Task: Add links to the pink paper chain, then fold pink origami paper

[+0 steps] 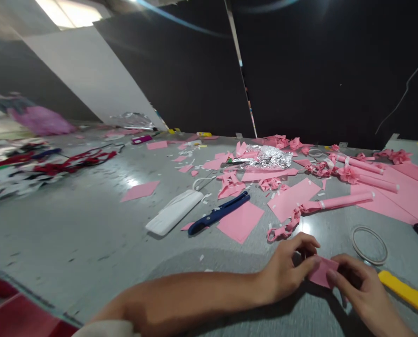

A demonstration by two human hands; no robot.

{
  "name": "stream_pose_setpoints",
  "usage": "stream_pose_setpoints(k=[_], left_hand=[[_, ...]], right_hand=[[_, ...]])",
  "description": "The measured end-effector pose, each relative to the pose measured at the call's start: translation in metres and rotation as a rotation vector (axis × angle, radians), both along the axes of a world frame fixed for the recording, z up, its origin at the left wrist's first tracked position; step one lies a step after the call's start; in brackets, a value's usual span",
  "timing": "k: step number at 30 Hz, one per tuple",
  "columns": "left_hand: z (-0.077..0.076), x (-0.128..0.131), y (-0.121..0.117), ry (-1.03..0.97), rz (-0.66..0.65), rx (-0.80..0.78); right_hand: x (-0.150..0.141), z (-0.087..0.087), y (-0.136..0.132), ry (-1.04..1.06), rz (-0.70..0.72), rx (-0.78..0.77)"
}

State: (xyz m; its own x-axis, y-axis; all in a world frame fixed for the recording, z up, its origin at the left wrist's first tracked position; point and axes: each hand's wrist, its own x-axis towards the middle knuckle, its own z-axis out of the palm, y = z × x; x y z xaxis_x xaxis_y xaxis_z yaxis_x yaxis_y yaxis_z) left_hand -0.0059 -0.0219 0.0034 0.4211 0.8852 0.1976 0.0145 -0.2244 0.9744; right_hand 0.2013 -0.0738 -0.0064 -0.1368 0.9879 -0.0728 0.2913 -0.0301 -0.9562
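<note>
Between my two hands is a small piece of pink paper (322,272), held just above the grey tabletop. My left hand (289,267) pinches its left edge between thumb and fingers. On the other side, my right hand (362,285) grips the right edge, its thumb lying over the front. Just beyond my hands lies a twisted pink paper chain (286,228) joined to a rolled pink paper tube (347,200). A ring of tape (369,245) rests beside my right hand, with a yellow-handled tool (407,292) below it, partly cut off by the frame.
Navy scissors or a cutter (218,213) and a white power-bank-like block (175,211) lie left of centre. Pink paper squares (240,222), scraps and crumpled foil (270,157) spread toward the black panel (328,70). Red, black and white strips (36,168) pile at far left.
</note>
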Motion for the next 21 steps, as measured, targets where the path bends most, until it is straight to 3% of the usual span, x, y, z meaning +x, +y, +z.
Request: stream_pose_setpoints(k=[3,5,12,21], left_hand=[[-0.001,-0.001,0.001,0.015,0.009,0.005],[-0.001,-0.002,0.002,0.040,-0.042,0.018],[-0.001,0.000,0.003,0.056,-0.099,-0.097],[0.004,-0.003,0.006,0.158,-0.089,0.065]], right_hand=[[0.003,0.004,0.001,-0.034,0.119,-0.014],[0.002,0.005,0.002,0.007,0.124,-0.048],[-0.001,0.006,0.006,0.266,-0.041,-0.111],[-0.005,0.014,0.004,0.191,0.037,-0.061]])
